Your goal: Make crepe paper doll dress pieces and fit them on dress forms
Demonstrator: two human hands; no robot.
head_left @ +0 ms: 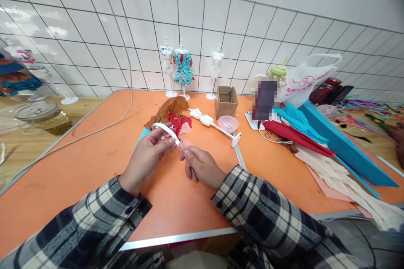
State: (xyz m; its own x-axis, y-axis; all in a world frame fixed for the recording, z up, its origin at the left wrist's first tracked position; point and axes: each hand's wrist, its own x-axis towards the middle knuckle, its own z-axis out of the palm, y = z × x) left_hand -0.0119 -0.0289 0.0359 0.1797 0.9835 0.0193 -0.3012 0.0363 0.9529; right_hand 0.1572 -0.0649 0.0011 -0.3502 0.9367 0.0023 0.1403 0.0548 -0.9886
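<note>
My left hand [147, 156] and my right hand [200, 167] meet above the orange table [94, 159]. The left fingers are closed on a curved white plastic strip [164, 129], which runs down toward the right hand. The right hand is pinched with thumb and fingers at the strip's lower end [182, 148]. Just behind the hands lies crumpled brown and red crepe paper [172, 115]. A white mannequin stand [210, 122] lies flat on its side beyond them.
Three small dress forms [183, 69] stand at the tiled wall, one in turquoise ruffles. A cardboard box [226, 101], a pink cup [227, 123], sheets of blue, red and cream paper [322, 143] and a white bag [304, 80] fill the right side. A cable [124, 105] crosses the left.
</note>
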